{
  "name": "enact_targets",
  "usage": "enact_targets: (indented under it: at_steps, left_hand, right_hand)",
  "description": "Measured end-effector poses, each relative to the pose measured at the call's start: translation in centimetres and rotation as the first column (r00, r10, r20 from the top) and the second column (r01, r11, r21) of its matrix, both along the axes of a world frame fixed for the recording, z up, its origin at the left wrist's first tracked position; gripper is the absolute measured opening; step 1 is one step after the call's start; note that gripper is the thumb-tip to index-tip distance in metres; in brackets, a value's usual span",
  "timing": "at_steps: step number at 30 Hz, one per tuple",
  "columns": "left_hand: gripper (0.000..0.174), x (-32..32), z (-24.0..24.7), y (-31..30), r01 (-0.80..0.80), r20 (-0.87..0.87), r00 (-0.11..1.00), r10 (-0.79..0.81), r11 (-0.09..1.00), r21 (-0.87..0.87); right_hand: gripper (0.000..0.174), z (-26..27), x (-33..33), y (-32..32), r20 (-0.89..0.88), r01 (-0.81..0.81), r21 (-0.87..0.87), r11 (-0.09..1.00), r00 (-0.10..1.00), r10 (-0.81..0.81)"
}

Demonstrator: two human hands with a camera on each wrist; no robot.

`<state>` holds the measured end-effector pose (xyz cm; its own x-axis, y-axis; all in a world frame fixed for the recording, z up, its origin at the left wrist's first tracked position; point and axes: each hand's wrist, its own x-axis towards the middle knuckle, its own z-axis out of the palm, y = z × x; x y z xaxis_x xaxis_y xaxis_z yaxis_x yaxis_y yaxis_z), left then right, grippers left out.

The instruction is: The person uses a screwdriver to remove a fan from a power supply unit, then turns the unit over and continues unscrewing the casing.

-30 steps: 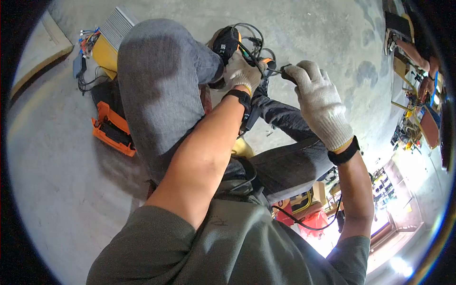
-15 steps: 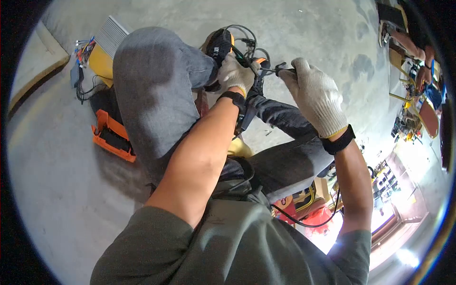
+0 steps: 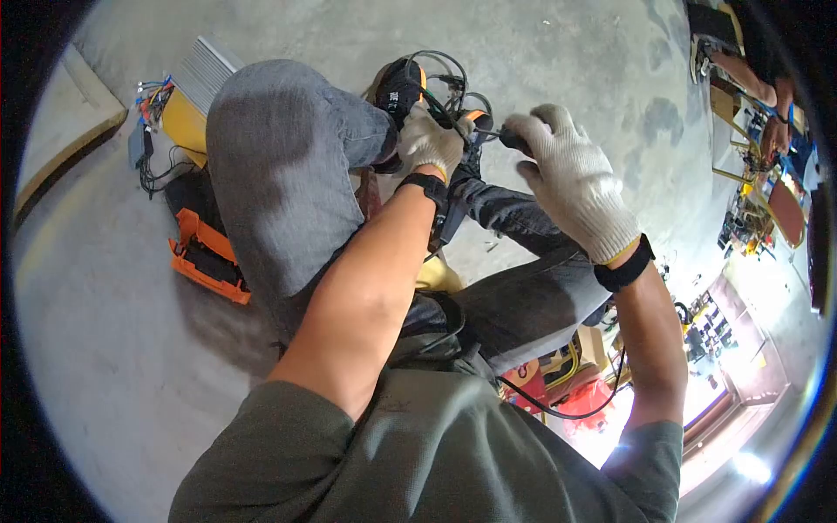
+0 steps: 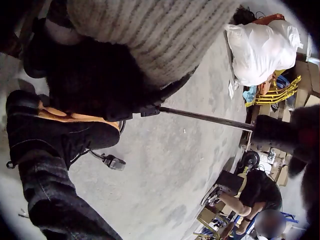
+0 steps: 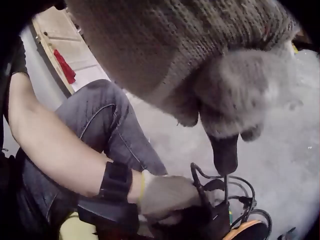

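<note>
My gloved right hand (image 3: 571, 179) holds a screwdriver by its black handle (image 5: 223, 156), with the thumb spread a little away from it in the head view. The screwdriver's metal shaft (image 4: 205, 119) runs across to a dark, blocky part (image 4: 135, 107), its tip right at that part's edge. Around the dark part curls my gloved left hand (image 3: 430, 142), low in front of the shoes. Loops of black cable (image 3: 465, 74) hang about it. I cannot tell what kind of part it is; the glove and shadow hide most of it.
On the concrete floor at left lie an orange casing (image 3: 196, 228) and a yellow housing (image 3: 185, 126) with a ribbed grey heat sink (image 3: 209, 65) and loose wires. Another person (image 4: 257, 192) sits off to the right, beside boxes and clutter. A white bag (image 4: 262, 52) stands farther off.
The right hand has shifted slightly left and its fingers have moved on the screwdriver handle, the thumb now standing off. The left hand keeps its hold on the dark part, nearly still.
</note>
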<state>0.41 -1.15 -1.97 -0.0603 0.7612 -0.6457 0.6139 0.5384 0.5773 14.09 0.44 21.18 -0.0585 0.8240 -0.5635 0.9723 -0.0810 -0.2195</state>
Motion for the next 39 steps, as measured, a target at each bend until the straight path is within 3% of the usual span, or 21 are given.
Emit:
enact_targets:
  at_steps: [2, 3, 4, 5, 9, 11, 12, 13, 15, 16, 19, 21, 23, 25, 27, 28, 31, 32, 35, 37, 39]
  left_hand:
    - [0.062, 0.1, 0.7, 0.1, 0.008, -0.061, 0.998, -0.006, 1.000, 0.023]
    - [0.060, 0.2, 0.7, -0.1, 0.019, -0.116, 0.993, -0.013, 0.999, 0.051]
    - [0.063, 0.1, 0.3, 0.3, 0.008, -0.002, 1.000, -0.008, 0.997, -0.075]
    - [0.063, -0.1, 0.3, 0.3, 0.008, -0.001, 1.000, -0.008, 0.997, -0.074]
    - [0.064, 0.0, 1.1, 0.3, 0.008, -0.004, 1.000, -0.008, 0.999, -0.038]
    - [0.063, 0.0, 1.0, 0.3, 0.017, -0.014, 1.000, -0.017, 1.000, -0.024]
    - [0.063, 0.0, 0.6, 0.4, 0.017, -0.016, 1.000, -0.018, 1.000, -0.019]
    - [0.062, 0.1, 0.4, 0.2, 0.020, -0.015, 1.000, -0.020, 1.000, -0.015]
    - [0.062, 0.1, 0.2, -0.2, 0.009, -0.013, 1.000, -0.009, 0.999, -0.034]
    - [0.061, 0.2, 0.3, 0.0, -0.006, -0.011, 1.000, 0.005, 0.999, -0.042]
    - [0.058, -0.1, 0.1, 0.3, -0.026, 0.074, 0.997, 0.027, 1.000, -0.006]
    - [0.055, 0.1, 0.1, 0.2, 0.001, -0.011, 1.000, -0.001, 1.000, 0.007]
    - [0.055, 0.2, -0.4, -0.3, 0.009, -0.016, 1.000, -0.008, 0.999, 0.050]
    - [0.058, 0.2, -0.8, -0.9, -0.003, -0.021, 1.000, 0.004, 0.999, 0.049]
    - [0.059, 0.1, -0.7, -0.3, -0.004, 0.046, 0.999, 0.001, 0.999, 0.045]
    - [0.057, 0.1, -0.1, -0.2, -0.026, 0.028, 0.999, 0.026, 0.999, 0.023]
    - [0.057, 0.6, 1.1, 0.4, 0.025, -0.138, 0.990, -0.032, 0.998, -0.050]
    - [0.057, 0.2, 0.6, 0.5, -0.005, -0.005, 1.000, 0.004, 0.994, -0.111]
    - [0.056, -0.2, 0.6, -0.5, -0.008, 0.011, 1.000, 0.009, 0.992, -0.126]
    - [0.055, -0.4, 0.7, -0.6, -0.012, 0.030, 0.999, 0.015, 0.992, -0.125]
    - [0.055, -0.4, 0.9, -0.2, -0.016, 0.051, 0.998, 0.022, 0.993, -0.116]
  right_hand:
    - [0.032, -1.6, 1.0, -0.5, 0.018, -0.328, 0.184, 0.927, 0.944, 0.330]
    - [0.032, -1.5, 0.6, -0.5, 0.014, -0.327, 0.179, 0.928, 0.944, 0.330]
    - [0.033, -1.3, -0.1, -0.1, 0.047, -0.148, 0.021, 0.989, 0.988, 0.146]
    - [0.035, -1.1, -0.6, 0.2, 0.109, 0.049, -0.123, 0.991, 0.993, -0.035]
    - [0.040, -0.7, -0.5, 0.5, 0.197, 0.196, -0.172, 0.965, 0.967, -0.161]
    - [0.035, 0.0, -0.3, -0.4, 0.024, -0.119, 0.120, 0.986, 0.993, 0.117]
    - [0.032, -0.7, 0.1, -0.6, 0.083, -0.254, 0.160, 0.954, 0.966, 0.243]
    - [0.032, -1.1, 0.2, -0.8, 0.081, -0.251, 0.155, 0.955, 0.967, 0.241]
    - [0.033, -1.3, -0.1, -0.7, 0.065, -0.069, -0.013, 0.998, 0.995, 0.070]
    - [0.032, -1.0, -1.0, 0.1, 0.181, 0.128, -0.125, 0.984, 0.978, -0.104]
    - [0.034, 0.1, -0.7, 0.4, 0.153, 0.171, -0.146, 0.974, 0.977, -0.148]
    - [0.034, 0.6, -0.5, -0.2, 0.052, 0.081, -0.046, 0.996, 0.996, -0.079]
    - [0.034, -1.1, 0.8, -1.2, -0.020, -0.265, 0.259, 0.929, 0.960, 0.280]
    - [0.032, -1.2, 0.6, -1.1, -0.015, -0.286, 0.249, 0.925, 0.954, 0.299]
    - [0.034, -0.8, 0.0, -0.3, 0.133, 0.108, -0.058, 0.992, 0.986, -0.099]
    - [0.039, -0.9, 0.4, 0.0, 0.160, 0.195, -0.121, 0.973, 0.972, -0.174]
    - [0.042, 0.4, 0.8, -0.6, 0.082, 0.139, -0.054, 0.989, 0.987, -0.135]
    - [0.042, 0.2, 1.0, -0.7, 0.080, 0.137, -0.056, 0.989, 0.988, -0.132]
    - [0.042, -0.9, 1.6, -1.6, 0.015, -0.201, 0.035, 0.979, 0.979, 0.201]
    - [0.039, -0.9, 0.2, -1.2, -0.039, -0.096, 0.000, 0.995, 0.995, 0.096]
    - [0.040, -0.2, -1.2, 0.1, 0.151, 0.244, -0.253, 0.936, 0.966, -0.211]
